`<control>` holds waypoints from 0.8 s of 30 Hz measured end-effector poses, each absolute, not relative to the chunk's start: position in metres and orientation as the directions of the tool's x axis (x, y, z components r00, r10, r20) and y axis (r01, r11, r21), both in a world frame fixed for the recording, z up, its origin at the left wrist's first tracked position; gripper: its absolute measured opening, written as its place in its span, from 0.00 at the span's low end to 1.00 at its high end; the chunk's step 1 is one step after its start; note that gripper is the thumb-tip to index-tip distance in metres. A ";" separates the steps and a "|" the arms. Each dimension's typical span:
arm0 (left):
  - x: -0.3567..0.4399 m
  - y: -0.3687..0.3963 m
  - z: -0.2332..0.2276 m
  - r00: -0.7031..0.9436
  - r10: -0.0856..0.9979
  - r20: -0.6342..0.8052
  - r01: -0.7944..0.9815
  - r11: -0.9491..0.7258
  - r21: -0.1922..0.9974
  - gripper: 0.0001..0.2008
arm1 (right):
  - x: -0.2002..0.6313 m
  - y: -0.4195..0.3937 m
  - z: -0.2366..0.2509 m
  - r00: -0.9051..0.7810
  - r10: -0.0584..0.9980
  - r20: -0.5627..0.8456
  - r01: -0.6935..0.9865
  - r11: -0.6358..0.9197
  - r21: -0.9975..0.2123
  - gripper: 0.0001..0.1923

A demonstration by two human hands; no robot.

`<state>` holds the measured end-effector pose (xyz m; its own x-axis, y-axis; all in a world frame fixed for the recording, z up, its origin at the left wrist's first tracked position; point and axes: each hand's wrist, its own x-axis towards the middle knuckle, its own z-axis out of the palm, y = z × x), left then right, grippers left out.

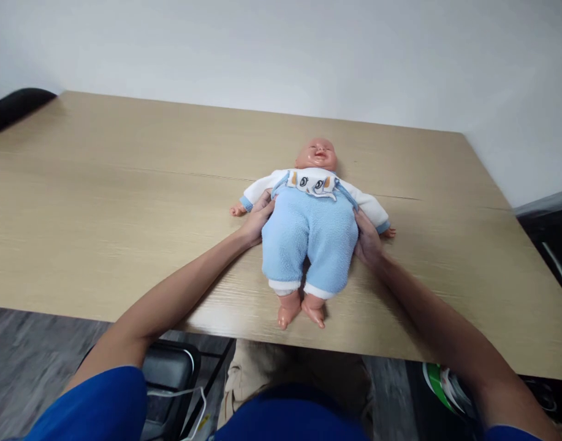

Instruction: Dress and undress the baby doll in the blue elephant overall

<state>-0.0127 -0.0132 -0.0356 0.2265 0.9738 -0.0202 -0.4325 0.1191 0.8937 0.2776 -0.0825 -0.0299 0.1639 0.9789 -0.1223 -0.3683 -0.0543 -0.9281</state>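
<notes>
So, baby doll [312, 228] lies face up on wooden table [124, 184], feet near the front edge, in light blue trousers [308, 239] and white top. Left hand [257, 219] and right hand [367, 242] grip the trousers' waist at either side, fingers curled into fabric.

Short blue sleeves, bare forearms, beige trousers.

Both bare arms stretch far forward. The left hand [257, 219] and the right hand [367, 242] face each other, fingers curled in.
</notes>
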 end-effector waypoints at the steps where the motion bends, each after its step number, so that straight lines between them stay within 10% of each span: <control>1: -0.012 -0.014 -0.033 0.206 0.978 -0.042 -0.443 0.132 0.887 0.26 | 0.279 -0.081 -0.031 0.179 0.976 -0.128 -0.368 -0.054 -0.928 0.27; 11: -0.008 -0.028 -0.016 0.213 0.925 -0.316 -0.482 0.381 0.789 0.07 | 0.283 -0.077 -0.029 0.087 0.983 -0.159 -0.343 -0.120 -0.932 0.30; 24: -0.011 -0.009 -0.032 0.235 0.971 -0.047 -0.352 0.130 0.927 0.20 | 0.278 -0.080 -0.028 0.137 0.984 -0.117 -0.322 -0.067 -0.944 0.26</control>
